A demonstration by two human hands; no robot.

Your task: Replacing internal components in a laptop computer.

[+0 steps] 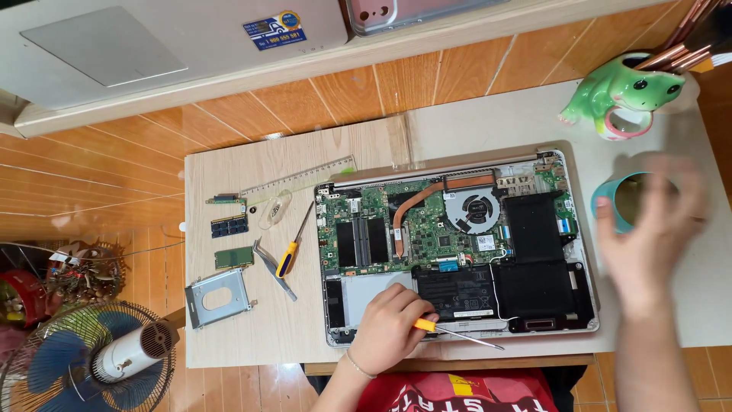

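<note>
An opened laptop (pixel 579 252) lies bottom-up on the table, its green circuit board, fan and black battery exposed. My left hand (pixel 390 326) rests on the laptop's near edge, shut on a yellow-handled screwdriver (pixel 456 333) whose shaft points right along that edge. My right hand (pixel 652 233) is blurred, raised at the laptop's right side with fingers spread, just in front of a teal cup (pixel 610 200). It holds nothing that I can see.
Left of the laptop lie a second yellow screwdriver (pixel 290 255), tweezers (pixel 273 268), a clear ruler (pixel 297 179), memory modules (pixel 229 226) and a metal drive bracket (pixel 218 297). A green frog-shaped holder (pixel 621 93) stands back right. A fan (pixel 91 355) sits on the floor at left.
</note>
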